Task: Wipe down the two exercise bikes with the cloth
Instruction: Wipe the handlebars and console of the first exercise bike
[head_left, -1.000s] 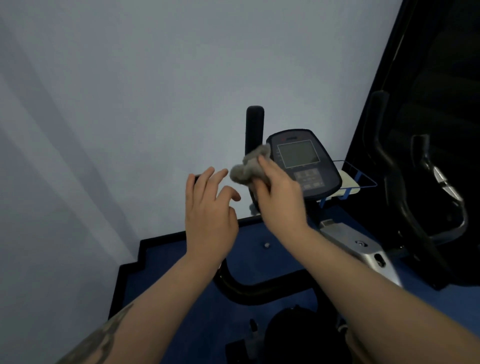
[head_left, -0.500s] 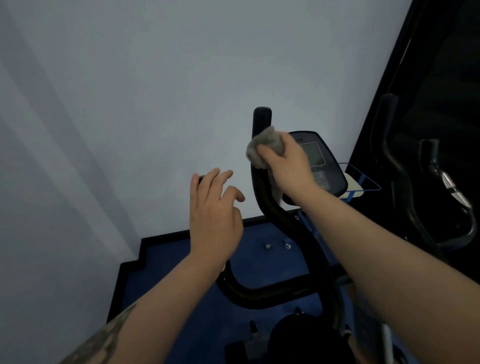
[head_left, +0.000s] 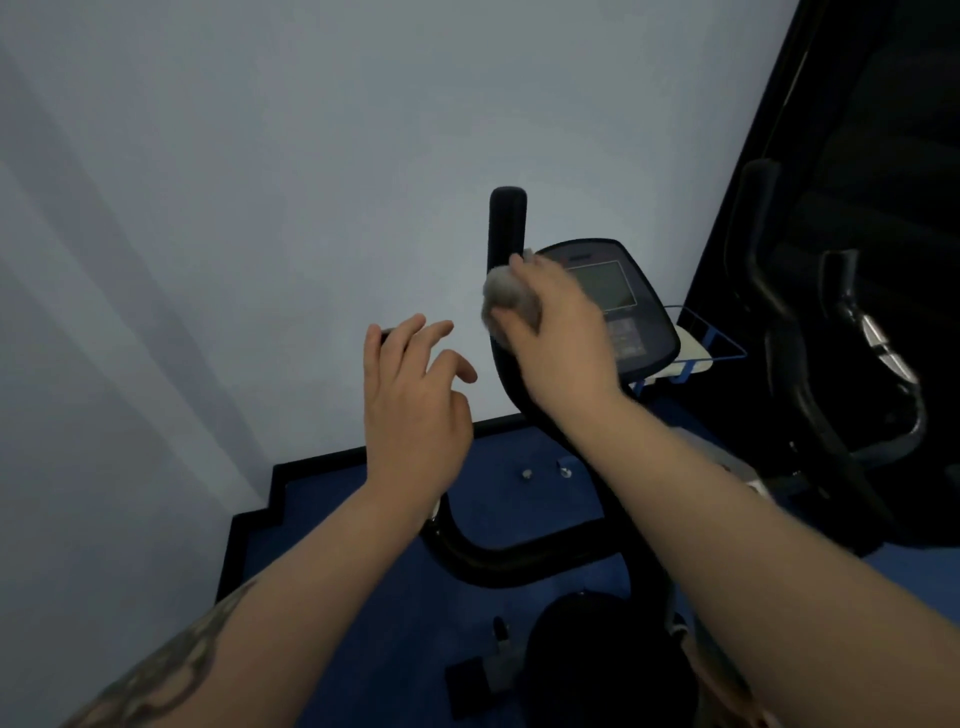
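While the right hand (head_left: 558, 332) presses a bunched grey cloth (head_left: 503, 299) against the upright right handlebar (head_left: 506, 244) of the nearer exercise bike (head_left: 519, 561), the job looks to be somewhere in its first half: the wiping is on this bike's upper parts, and nothing shows that the second exercise bike (head_left: 810, 374), standing untouched to the right against the dark wall, has been reached. Which surfaces are already clean cannot be read from the head view; the lower frame, the saddle (head_left: 597, 660) at the bottom edge and the whole second machine seem, by my judgement, still to be done.

The right hand's fingers are curled over the cloth and grip it, wadded into a ball between palm and bar, just left of the console (head_left: 615, 301). The left hand (head_left: 410, 410) hovers apart from the cloth, fingers loosely spread and slightly bent, holding nothing; a dark tip of the left handlebar (head_left: 387, 335) peeks out behind its fingertips, and I cannot tell whether they touch it.

The cloth is small, pale grey, soft-looking and crumpled, slightly blurred. Behind the console a blue wire tray (head_left: 711, 348) holds something pale. The floor is blue (head_left: 332, 519).
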